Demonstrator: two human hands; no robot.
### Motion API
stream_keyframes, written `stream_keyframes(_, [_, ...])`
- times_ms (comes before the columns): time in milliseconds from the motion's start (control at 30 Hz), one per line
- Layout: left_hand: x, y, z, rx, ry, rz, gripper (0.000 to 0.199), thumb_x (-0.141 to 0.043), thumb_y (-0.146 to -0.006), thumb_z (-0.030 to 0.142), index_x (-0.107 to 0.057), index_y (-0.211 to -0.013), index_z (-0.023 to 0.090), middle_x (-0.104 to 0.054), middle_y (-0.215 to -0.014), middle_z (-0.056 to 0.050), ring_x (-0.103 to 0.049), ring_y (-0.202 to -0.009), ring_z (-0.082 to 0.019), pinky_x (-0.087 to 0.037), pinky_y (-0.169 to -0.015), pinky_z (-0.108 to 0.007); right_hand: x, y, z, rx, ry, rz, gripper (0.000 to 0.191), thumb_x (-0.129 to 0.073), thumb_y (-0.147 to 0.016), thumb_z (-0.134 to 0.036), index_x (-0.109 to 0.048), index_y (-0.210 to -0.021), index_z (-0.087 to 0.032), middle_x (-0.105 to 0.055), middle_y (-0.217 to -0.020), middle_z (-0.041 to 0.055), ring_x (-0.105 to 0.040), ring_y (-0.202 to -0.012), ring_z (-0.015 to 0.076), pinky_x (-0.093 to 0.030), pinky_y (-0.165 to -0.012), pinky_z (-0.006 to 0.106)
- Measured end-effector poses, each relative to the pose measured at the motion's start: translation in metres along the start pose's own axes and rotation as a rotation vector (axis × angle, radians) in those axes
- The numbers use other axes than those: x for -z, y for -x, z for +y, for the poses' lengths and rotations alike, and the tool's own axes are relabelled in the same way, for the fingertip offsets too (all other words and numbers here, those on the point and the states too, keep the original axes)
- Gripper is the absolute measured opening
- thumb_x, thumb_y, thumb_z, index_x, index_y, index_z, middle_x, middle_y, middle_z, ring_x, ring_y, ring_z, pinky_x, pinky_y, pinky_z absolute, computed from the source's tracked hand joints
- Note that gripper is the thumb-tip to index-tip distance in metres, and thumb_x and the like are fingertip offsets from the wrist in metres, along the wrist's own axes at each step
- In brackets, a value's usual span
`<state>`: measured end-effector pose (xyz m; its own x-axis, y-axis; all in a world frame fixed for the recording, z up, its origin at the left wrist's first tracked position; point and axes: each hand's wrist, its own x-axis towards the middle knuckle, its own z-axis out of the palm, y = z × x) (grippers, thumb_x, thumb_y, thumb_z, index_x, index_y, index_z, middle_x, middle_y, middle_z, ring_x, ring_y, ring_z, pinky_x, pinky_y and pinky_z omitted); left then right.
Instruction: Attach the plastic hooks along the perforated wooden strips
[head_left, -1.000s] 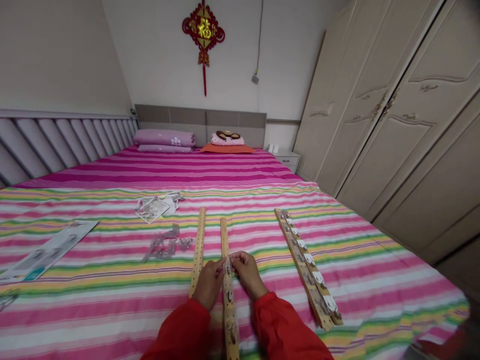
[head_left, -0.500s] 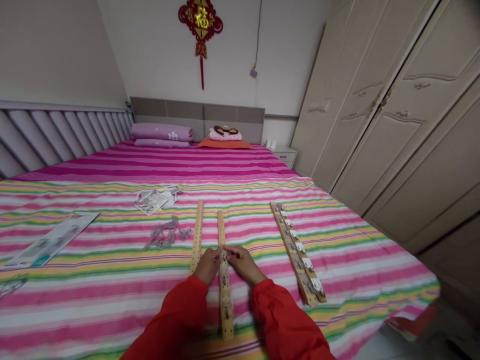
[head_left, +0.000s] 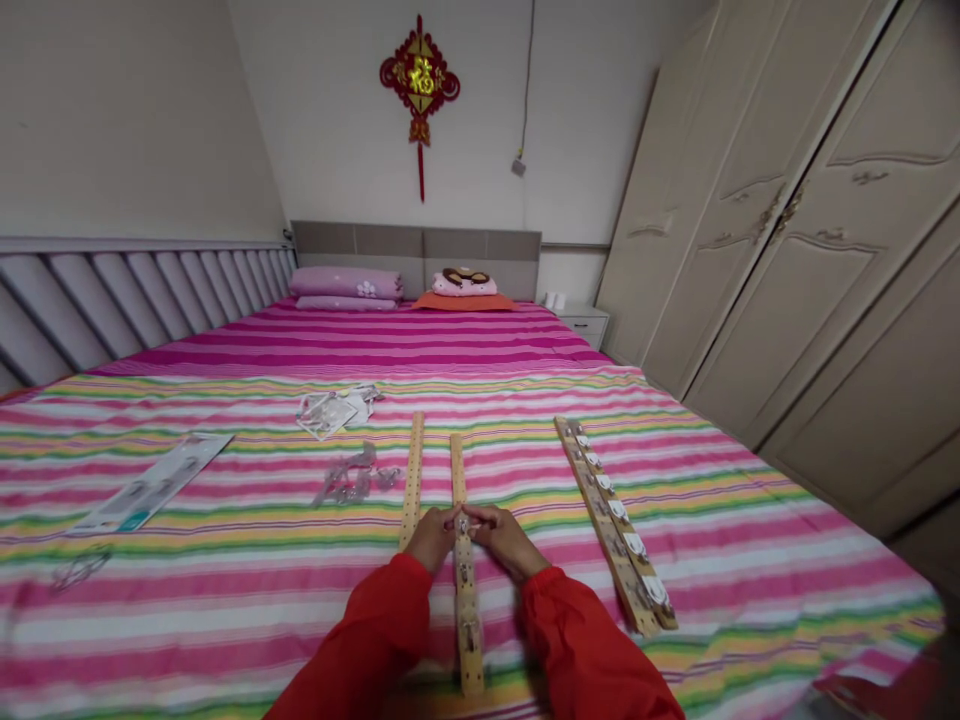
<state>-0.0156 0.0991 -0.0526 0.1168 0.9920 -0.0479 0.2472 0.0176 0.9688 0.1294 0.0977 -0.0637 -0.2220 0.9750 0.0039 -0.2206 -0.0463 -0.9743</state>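
My left hand (head_left: pixel 433 538) and my right hand (head_left: pixel 507 540) meet over a narrow wooden strip with holes (head_left: pixel 469 655) that lies lengthwise in front of me. Their fingertips pinch a small shiny metal fitting (head_left: pixel 463 524) from both sides, on the strip's upper surface. Nearer to me, more metal fittings (head_left: pixel 469 632) sit on the same strip. Just left of it lies a second holed wooden strip (head_left: pixel 414 470) with no fittings visible. On the right, two strips side by side (head_left: pixel 600 500) carry a row of metal and white fittings.
Clear plastic bags (head_left: pixel 356 475) lie left of the strips, with white packaging (head_left: pixel 337 412) behind them. A long flat packet (head_left: pixel 161 485) and thin clear wrapping (head_left: pixel 82 568) are farther left. Everything rests on a striped bedspread (head_left: pixel 262 620). A wardrobe (head_left: pixel 787 270) stands at right.
The camera view has tilted up and turned slightly left, so everything appears lower and farther right. Both hands stay pinched at the same fitting on the strip.
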Motion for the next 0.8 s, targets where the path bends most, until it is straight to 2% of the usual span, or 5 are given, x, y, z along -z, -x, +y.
stream_keyframes(167, [-0.001, 0.000, -0.005, 0.062, 0.005, 0.047, 0.037, -0.070, -0.057, 0.026, -0.073, -0.092, 0.014, -0.062, -0.057, 0.002, -0.057, -0.064, -0.017, -0.047, -0.062, -0.030, -0.002, 0.003, 0.006, -0.021, -0.074, 0.164, 0.045, -0.071, -0.046, -0.014, -0.074, -0.091, -0.019, -0.061, -0.064, -0.0045, -0.049, -0.053, 0.0100, -0.041, -0.056, 0.025])
stream_keyframes(333, [-0.002, 0.001, 0.003, 0.044, 0.018, 0.039, 0.037, -0.074, -0.054, 0.029, -0.073, -0.088, 0.014, -0.068, -0.062, -0.002, -0.062, -0.070, -0.020, -0.050, -0.067, -0.033, -0.008, 0.003, -0.001, -0.029, -0.055, 0.080, 0.022, -0.068, -0.047, -0.016, -0.073, -0.069, -0.017, -0.063, -0.061, -0.0013, -0.053, -0.058, 0.0138, -0.041, -0.058, 0.025])
stream_keyframes(500, [-0.004, 0.012, 0.014, 0.011, 0.031, 0.017, 0.027, -0.073, -0.055, 0.034, -0.074, -0.073, 0.014, -0.070, -0.063, -0.006, -0.064, -0.074, -0.023, -0.051, -0.074, -0.036, -0.014, 0.011, -0.013, -0.066, -0.033, -0.023, 0.014, -0.066, -0.048, -0.018, -0.071, -0.060, -0.016, -0.059, -0.049, -0.0028, -0.046, -0.049, 0.0109, -0.034, -0.052, 0.023])
stream_keyframes(633, [-0.008, 0.023, 0.010, -0.005, 0.043, -0.065, 0.025, -0.067, -0.063, 0.036, -0.074, -0.074, 0.015, -0.069, -0.061, -0.004, -0.064, -0.071, -0.022, -0.051, -0.074, -0.035, -0.014, 0.022, -0.009, -0.138, 0.005, 0.018, 0.019, -0.062, -0.047, -0.014, -0.072, -0.063, -0.016, -0.054, -0.046, -0.0054, -0.034, -0.040, 0.0065, -0.024, -0.043, 0.022])
stream_keyframes(800, [-0.007, 0.031, 0.003, -0.002, -0.091, -0.006, 0.026, -0.059, -0.060, 0.019, -0.073, -0.083, 0.018, -0.070, -0.067, 0.000, -0.063, -0.074, -0.021, -0.050, -0.070, -0.031, -0.011, 0.031, -0.001, -0.158, -0.043, 0.124, 0.023, -0.061, -0.045, -0.010, -0.070, -0.065, -0.017, -0.055, -0.050, -0.0061, -0.038, -0.040, 0.0069, -0.025, -0.041, 0.022])
